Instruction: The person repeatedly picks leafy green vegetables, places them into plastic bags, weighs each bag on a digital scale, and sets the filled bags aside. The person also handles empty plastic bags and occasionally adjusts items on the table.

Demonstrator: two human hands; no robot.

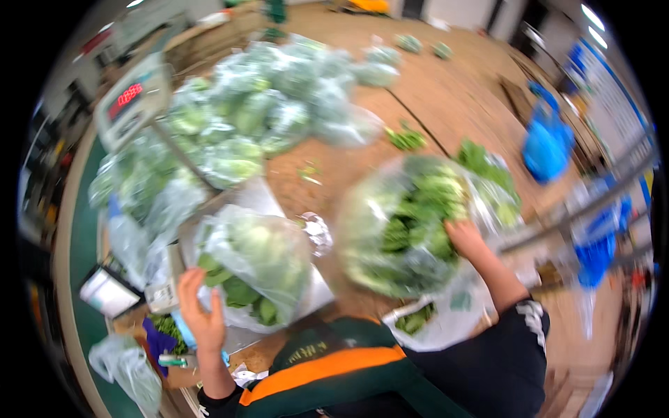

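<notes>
A clear plastic bag of leafy greens [261, 256] lies on the metal pan of a digital scale [245, 342]. Beside its left edge is my left hand [201, 308], fingers apart, with nothing held in it. My right hand [462, 235] reaches into a large, wide clear bag [360, 245] full of leafy greens; its fingers are at the pale stem ends of a bunch of greens [434, 193]. Blur and leaves partly hide those fingertips. The scale's display head [133, 102] stands on a post at the upper left, with red lit digits.
Many bagged greens [261, 104] are piled behind the scale. Loose leaves [405, 138] lie on the wooden table [470, 99]. A blue plastic bag [546, 141] sits at the right, near a metal rail [575, 214]. A white bag [434, 334] with leaves is close to my body.
</notes>
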